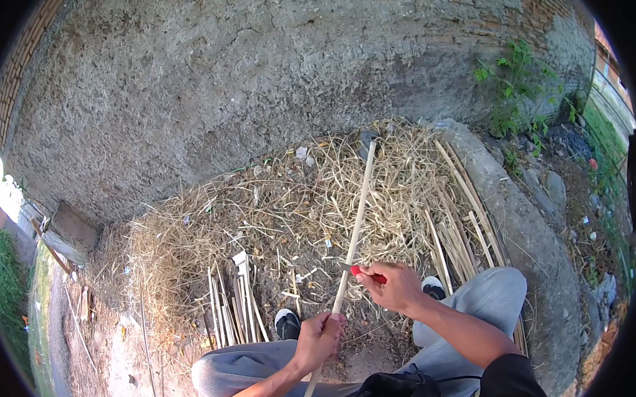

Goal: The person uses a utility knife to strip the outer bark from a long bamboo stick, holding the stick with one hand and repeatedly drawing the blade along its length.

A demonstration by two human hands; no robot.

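A long pale strip, apparently split bamboo [362,200], slants from my lap up toward the wall, its far end by a dark stone [367,141]. My left hand [318,340] is closed around its lower part, between my knees. Farther up, my right hand [394,289] grips a small knife [356,270] by its red handle. The short blade lies against or across the strip; its exact contact is too small to tell. My fingers hide most of the handle.
Curly shavings [395,188] cover the ground ahead. Cut strips lie in bundles at the left [230,309] and right [453,242]. A rough plastered wall [256,80] rises beyond, with a green plant [515,87]. A concrete edge [525,239] curves along the right.
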